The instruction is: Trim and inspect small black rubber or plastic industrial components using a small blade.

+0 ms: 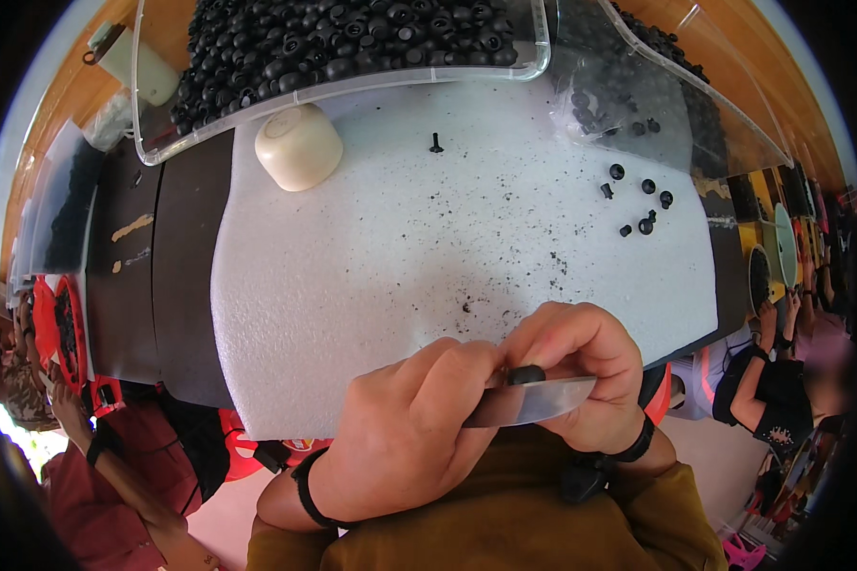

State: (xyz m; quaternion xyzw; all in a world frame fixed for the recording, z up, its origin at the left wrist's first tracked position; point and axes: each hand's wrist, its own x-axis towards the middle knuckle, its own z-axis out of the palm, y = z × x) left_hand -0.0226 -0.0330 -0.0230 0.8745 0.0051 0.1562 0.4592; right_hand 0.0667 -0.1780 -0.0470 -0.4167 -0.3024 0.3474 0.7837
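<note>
My left hand (400, 423) is closed round a knife, its handle hidden in the fist. The knife's silver blade (533, 402) points right, across the front of my right hand (586, 357). Pinched in the right fingers is a small round black rubber-like part (527, 374), just above the blade's upper edge. Whether the blade touches it I cannot tell. Both hands are over the near edge of a white foam sheet (286, 314), which is sprinkled with black crumbs. Farther off, a small black stemmed piece (436, 144) stands on the sheet.
A clear bin (343, 84) full of black parts stands at the back. A cream rounded container (298, 147) sits before it. Several loose black parts (647, 226) lie at right, near a clear plastic bag (628, 105). Other people work at left (114, 476) and right (771, 390).
</note>
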